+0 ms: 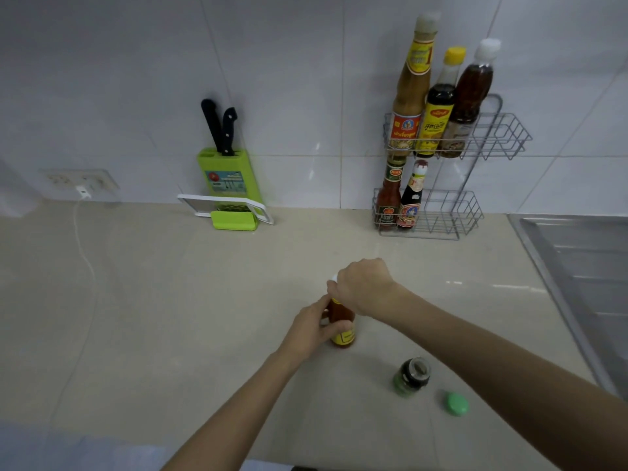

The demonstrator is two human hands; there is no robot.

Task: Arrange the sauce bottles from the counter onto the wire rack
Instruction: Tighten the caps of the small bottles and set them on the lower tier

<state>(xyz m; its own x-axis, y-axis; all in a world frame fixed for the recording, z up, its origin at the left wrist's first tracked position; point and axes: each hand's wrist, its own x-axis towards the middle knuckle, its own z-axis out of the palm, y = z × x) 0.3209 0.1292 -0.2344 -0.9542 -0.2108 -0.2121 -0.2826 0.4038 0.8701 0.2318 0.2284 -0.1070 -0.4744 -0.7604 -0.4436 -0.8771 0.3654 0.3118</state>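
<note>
A red sauce bottle [343, 326] with a yellow label stands upright on the beige counter [170, 300]. My left hand [314, 329] grips its body from the left. My right hand [362, 287] is closed over its white cap. To the right stands a small dark bottle [411, 377] with a green label, uncapped, and its green cap [457, 404] lies beside it. The two-tier wire rack [499, 137] hangs on the wall; three tall bottles [438, 107] fill the left of its upper shelf, two small bottles [399, 198] the left of its lower shelf.
A green knife block [229, 178] with two black-handled knives stands at the wall, a white-framed tool [226, 207] leaning at its foot. A wall socket [81, 181] with a white cable is at the left. A steel sink [584, 277] lies at the right.
</note>
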